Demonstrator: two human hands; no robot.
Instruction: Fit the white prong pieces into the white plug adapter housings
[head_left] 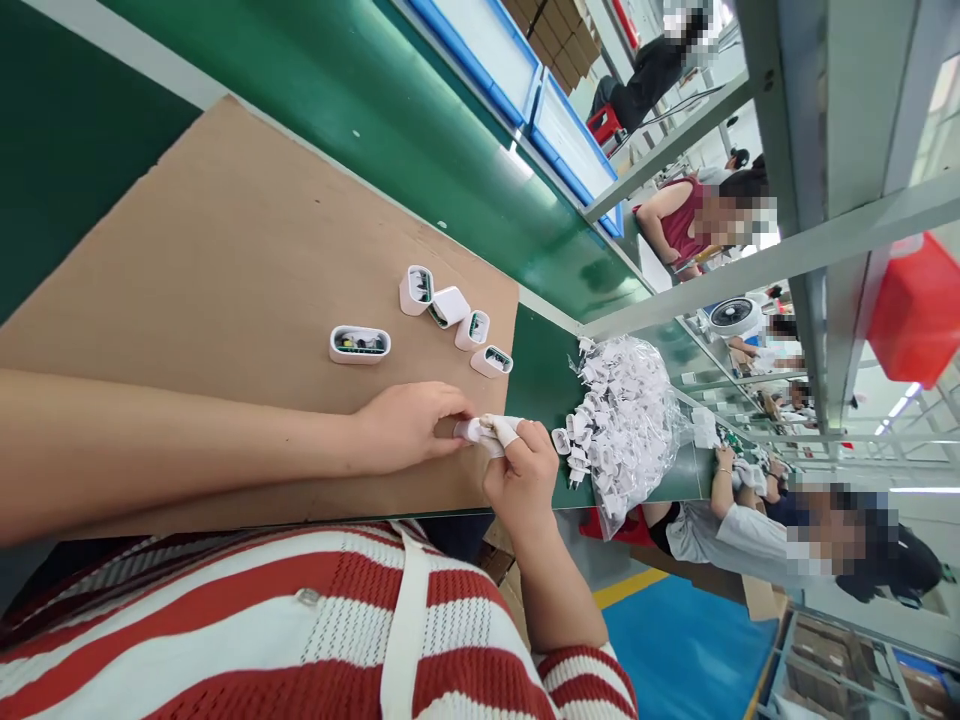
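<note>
Striped knitwear (pixel 247 615) sits closest, below the near edge of the brown cardboard sheet (pixel 225 250). Above the sheet's near right corner, the left hand (pixel 409 425) and right hand (pixel 523 468) meet, fingertips pinching a small white piece (pixel 470 431) between them; white finger covers (pixel 504 430) partly hide it. Four white housings (pixel 472 331) cluster by the right edge, one tipped; a lone housing (pixel 360 345) sits farther left. Past that edge, a clear bag (pixel 634 420) of white plug parts bulges on the green bench (pixel 536 350). A slack pinch could drop the piece over the near edge; a brushing wrist could topple the cluster, and a nudged bag could spill parts.
</note>
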